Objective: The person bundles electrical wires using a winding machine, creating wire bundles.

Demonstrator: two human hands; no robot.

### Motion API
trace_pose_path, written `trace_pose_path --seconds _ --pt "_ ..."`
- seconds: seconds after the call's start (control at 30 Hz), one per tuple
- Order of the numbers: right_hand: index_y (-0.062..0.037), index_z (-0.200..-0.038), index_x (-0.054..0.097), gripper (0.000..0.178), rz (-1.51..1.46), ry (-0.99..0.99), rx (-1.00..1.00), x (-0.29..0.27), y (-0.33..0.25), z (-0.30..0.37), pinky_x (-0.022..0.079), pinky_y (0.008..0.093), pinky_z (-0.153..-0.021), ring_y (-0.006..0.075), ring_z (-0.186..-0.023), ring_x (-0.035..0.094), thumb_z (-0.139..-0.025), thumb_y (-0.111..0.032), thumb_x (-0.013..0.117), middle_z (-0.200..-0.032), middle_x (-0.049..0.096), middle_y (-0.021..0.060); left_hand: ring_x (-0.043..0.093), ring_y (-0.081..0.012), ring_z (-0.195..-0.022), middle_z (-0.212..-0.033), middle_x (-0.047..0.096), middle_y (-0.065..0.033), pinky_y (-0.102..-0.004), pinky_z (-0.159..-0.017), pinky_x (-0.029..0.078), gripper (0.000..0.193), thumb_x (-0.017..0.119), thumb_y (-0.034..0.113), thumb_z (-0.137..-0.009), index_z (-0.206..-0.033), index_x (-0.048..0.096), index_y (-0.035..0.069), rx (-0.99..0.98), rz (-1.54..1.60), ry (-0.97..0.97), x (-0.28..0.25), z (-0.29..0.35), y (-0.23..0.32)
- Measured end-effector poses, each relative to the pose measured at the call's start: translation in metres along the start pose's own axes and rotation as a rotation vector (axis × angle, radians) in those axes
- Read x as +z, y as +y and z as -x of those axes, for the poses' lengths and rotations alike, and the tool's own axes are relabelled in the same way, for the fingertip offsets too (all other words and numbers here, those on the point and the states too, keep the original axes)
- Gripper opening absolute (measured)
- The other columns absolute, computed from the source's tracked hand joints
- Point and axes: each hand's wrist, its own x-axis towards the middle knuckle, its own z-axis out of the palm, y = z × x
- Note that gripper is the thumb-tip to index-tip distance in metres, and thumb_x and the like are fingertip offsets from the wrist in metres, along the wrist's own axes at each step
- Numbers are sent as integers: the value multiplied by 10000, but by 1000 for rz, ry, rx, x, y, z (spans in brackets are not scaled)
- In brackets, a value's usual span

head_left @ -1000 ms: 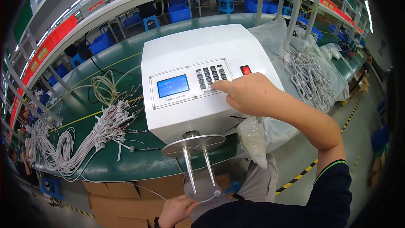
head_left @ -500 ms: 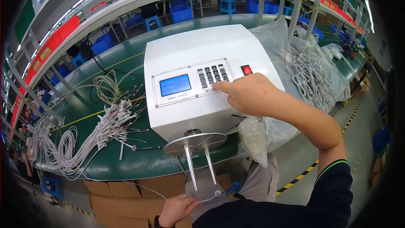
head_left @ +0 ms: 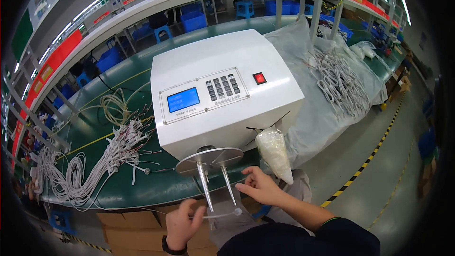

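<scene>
A white winding machine (head_left: 222, 132) stands before me with a blue screen (head_left: 183, 100), a keypad (head_left: 222, 87) and a red switch (head_left: 259, 78). From its front juts a round metal disc (head_left: 187, 166) carrying two metal prongs (head_left: 204, 187). Below the prongs, my left hand (head_left: 182, 223) pinches a thin white cable (head_left: 215, 216); a small round end piece (head_left: 237, 212) sticks out to the right. My right hand (head_left: 261, 188) is just right of the prongs, fingers apart and empty, not visibly touching them.
A filled plastic bag (head_left: 275, 154) hangs at the machine's right front corner. White cable bundles (head_left: 76, 175) lie on the green table (head_left: 142, 189) at left. More coiled cables (head_left: 339, 83) rest on plastic sheeting at right. Cardboard boxes (head_left: 128, 227) stand underneath.
My right hand has left the keypad and come down beside the prongs, its fingers spreading. My left hand has risen slightly with the cable. The view has shifted a little to the right.
</scene>
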Motion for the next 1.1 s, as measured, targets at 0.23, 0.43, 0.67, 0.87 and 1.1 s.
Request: trace_pose_path --seconds 0.23,0.43,0.67,0.87,1.1 --pt "52 -1211 480 516 -492 -94 134 20 14 -34 491 248 -546 119 -754 600 -916 -313 694 -865 606 66 595 -275 -494 -574 588 -63 -380 -460 428 205 680 245 -901 -971 599 70 51 -82 245 -17 -38 14" --pt "-4 -1044 568 296 -845 -252 292 23 11 -42 441 238 -434 120 -538 571 -994 -295 560 -793 619 51 591 -267 -484 -562 586 -57 -351 -449 430 262 720 331 -843 -759 611 108 293 -166 26 -24 -48 45" --pt "-34 -1162 535 310 -894 -277 315 30 3 -44 293 234 -345 90 -411 461 -1005 -302 535 -770 624 36 584 -219 -449 -548 582 -25 -329 -431 421 241 750 262 -775 -724 581 99 170 -162 141 -18 -51 59" --pt "-82 -1220 522 285 -882 -258 262 33 3 -48 231 212 -338 68 -386 411 -1018 -282 509 -761 626 28 584 -212 -451 -545 572 -22 -321 -435 422 240 750 264 -772 -729 582 97 124 -130 83 -18 -48 56" --pt "-93 -1274 509 319 -862 -233 278 36 1 -46 235 209 -346 53 -390 401 -1021 -287 505 -751 627 25 584 -205 -453 -550 573 -21 -319 -436 424 256 758 275 -767 -732 578 96 112 -126 60 -21 -46 60"
